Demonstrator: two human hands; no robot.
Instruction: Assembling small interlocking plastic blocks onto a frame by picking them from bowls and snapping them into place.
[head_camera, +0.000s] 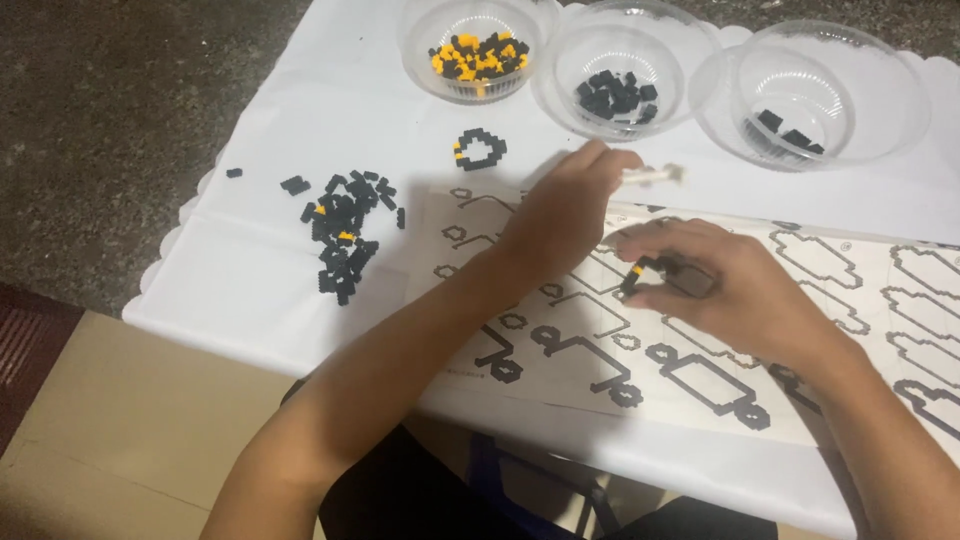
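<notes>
Both hands meet over the instruction sheet (700, 350) at mid-table. Left hand (565, 215) is closed in a pinch on a thin white tool (655, 175), which pokes out rightward from the fingertips and lies roughly level, pointing toward the far right. Right hand (730, 285) sits just right and nearer, fingers curled around a small black model (660, 275) with an orange spot at its left end; the model's long axis runs left to right, its left end free of the fingers and facing the left hand. Tool tip and model are near but apart, the tip lying farther away than the model.

Going left to right across the white cloth (260, 290): a loose pile of black and orange bricks (345, 235) lies well left of both hands, nearest the left one. A small black ring piece (478, 150) sits just beyond the left hand. Along the far edge stand three clear bowls: one with orange and black bricks (478, 55), a middle bowl (615, 95) of black bricks, and a right bowl (795, 135) holding few.
</notes>
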